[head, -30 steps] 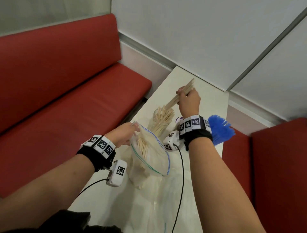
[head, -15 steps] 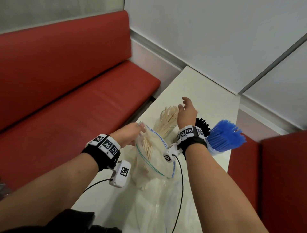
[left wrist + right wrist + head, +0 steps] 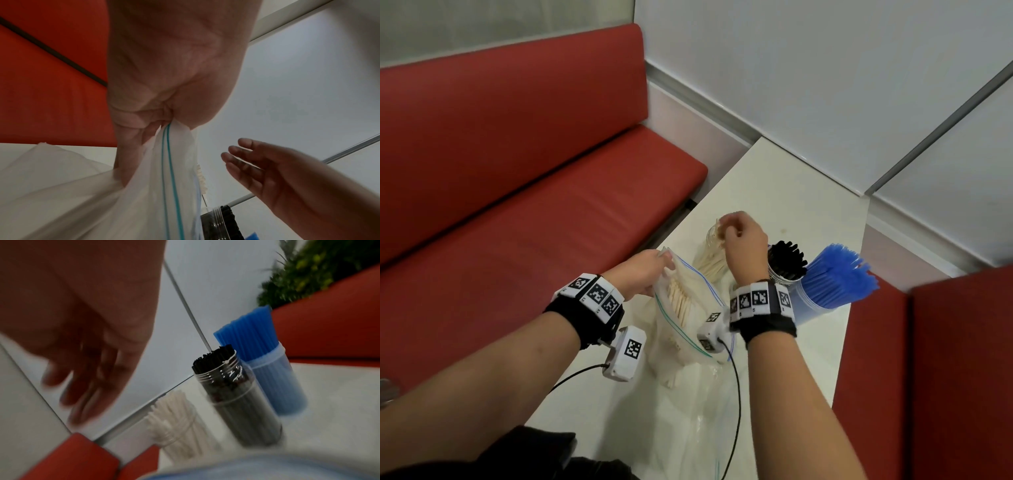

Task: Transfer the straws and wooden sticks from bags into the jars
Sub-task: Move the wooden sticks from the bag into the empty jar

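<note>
My left hand point(image 3: 650, 270) pinches the rim of a clear zip bag point(image 3: 690, 318) and holds it up, mouth toward me; wooden sticks point(image 3: 678, 301) lie inside. The left wrist view shows that pinch point(image 3: 164, 125) on the bag point(image 3: 144, 194). My right hand point(image 3: 736, 229) hovers empty with loose fingers over the glass jar of wooden sticks point(image 3: 710, 263), its fingers point(image 3: 244, 155) straight in the left wrist view. To the right stand a jar of black straws point(image 3: 787, 267) and a jar of blue straws point(image 3: 832, 284).
The narrow white table point(image 3: 791, 192) runs to a grey wall corner. A red bench point(image 3: 517, 205) lies along its left and a red seat point(image 3: 945, 377) on its right. Flat clear bags point(image 3: 705, 394) lie on the table near me.
One second ago my right hand held a bundle of wooden sticks above the jar. The sticks now stand in the jar, and the hand has come down, empty. My left hand kept hold of the bag.
</note>
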Demonstrator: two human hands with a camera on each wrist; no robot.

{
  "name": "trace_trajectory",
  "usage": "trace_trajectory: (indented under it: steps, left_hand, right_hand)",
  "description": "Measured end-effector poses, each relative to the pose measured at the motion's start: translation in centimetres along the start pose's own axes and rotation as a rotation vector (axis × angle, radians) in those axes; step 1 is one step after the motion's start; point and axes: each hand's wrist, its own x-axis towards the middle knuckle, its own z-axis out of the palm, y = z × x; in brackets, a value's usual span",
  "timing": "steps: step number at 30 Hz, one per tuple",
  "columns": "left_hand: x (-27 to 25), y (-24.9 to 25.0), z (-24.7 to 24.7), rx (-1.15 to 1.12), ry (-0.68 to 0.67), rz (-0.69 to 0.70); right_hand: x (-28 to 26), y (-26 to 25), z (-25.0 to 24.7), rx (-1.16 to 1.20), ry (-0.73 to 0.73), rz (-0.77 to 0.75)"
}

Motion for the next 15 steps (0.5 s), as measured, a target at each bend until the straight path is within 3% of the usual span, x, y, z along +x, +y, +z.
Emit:
trace_trajectory:
  steps: [3,5,6,7,10,15]
  left_hand:
    - [-0.4,-0.1,0.1,0.012,0.009,0.014]
    - [-0.8,-0.1,0.2,0.019,0.024,0.016]
    - [-0.9,-0.1,0.2,0.024,0.035,0.017]
    - [-1.2,-0.2,0.3,0.036,0.041,0.018]
    - [-1.8,-0.3,0.6,0.086,0.031,0.024]
    - [-2.7,-0.4,1.1,0.093,-0.004,0.019]
  right_hand:
    - [-4.4,-0.7,0.8,0.043,-0.408,0.255]
    - [-7.6,0.5,2.1,-0.205,-0.656,0.413]
    - [-8.8,1.4,3.0,-0.347,-0.687,0.445]
    - [-10.0,2.4,4.1,-0.421,-0.656,0.482]
    - [-12.5,4.7,6.9,-0.306,-0.432,0.600]
    - [-13.3,6.3,8.7,-0.283,-0.214,0.457]
